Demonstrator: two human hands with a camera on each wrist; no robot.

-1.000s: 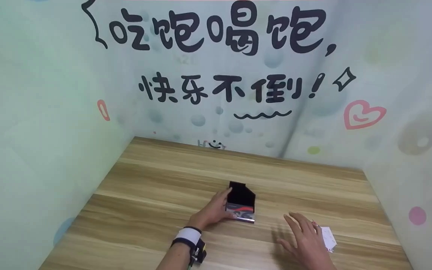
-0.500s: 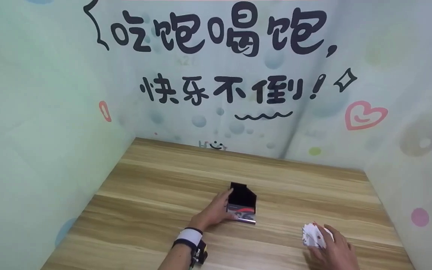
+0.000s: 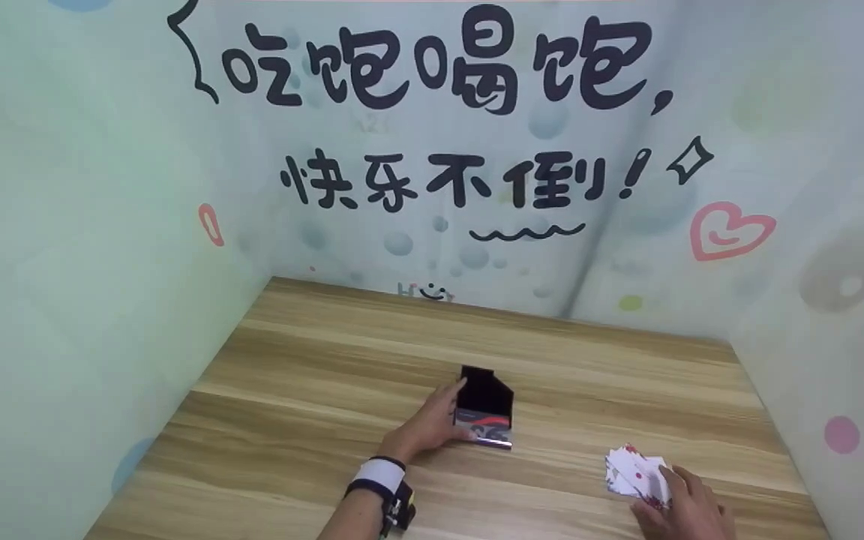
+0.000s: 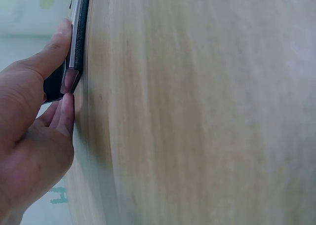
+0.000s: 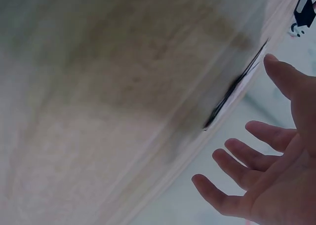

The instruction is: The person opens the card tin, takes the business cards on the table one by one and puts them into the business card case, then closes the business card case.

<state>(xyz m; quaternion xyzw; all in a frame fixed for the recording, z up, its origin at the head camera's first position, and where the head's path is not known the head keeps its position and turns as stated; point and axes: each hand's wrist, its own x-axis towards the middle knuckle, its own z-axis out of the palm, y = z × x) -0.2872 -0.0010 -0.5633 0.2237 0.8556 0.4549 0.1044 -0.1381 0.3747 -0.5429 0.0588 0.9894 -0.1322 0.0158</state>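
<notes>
On the wooden table, my left hand (image 3: 426, 429) grips the left side of a small open box (image 3: 484, 426). The box has a black inside, a raised flap at its far end and a grey and red printed front. In the left wrist view, thumb and fingers pinch the dark box (image 4: 77, 52) from both sides. A loose, uneven pile of white playing cards (image 3: 627, 472) lies to the right. My right hand (image 3: 691, 506) is at the right edge of that pile. Its fingers are spread and relaxed in the right wrist view, beside the thin card pile (image 5: 237, 89).
Printed cloth walls (image 3: 432, 120) with large black lettering enclose the table (image 3: 312, 352) at the back and both sides. A small camera on a strap (image 3: 400, 504) sits on the left wrist.
My right hand has moved right, first reaching over the cards and then drawing back to their right edge, uncovering more of the pile. The left hand and the box stay in place.
</notes>
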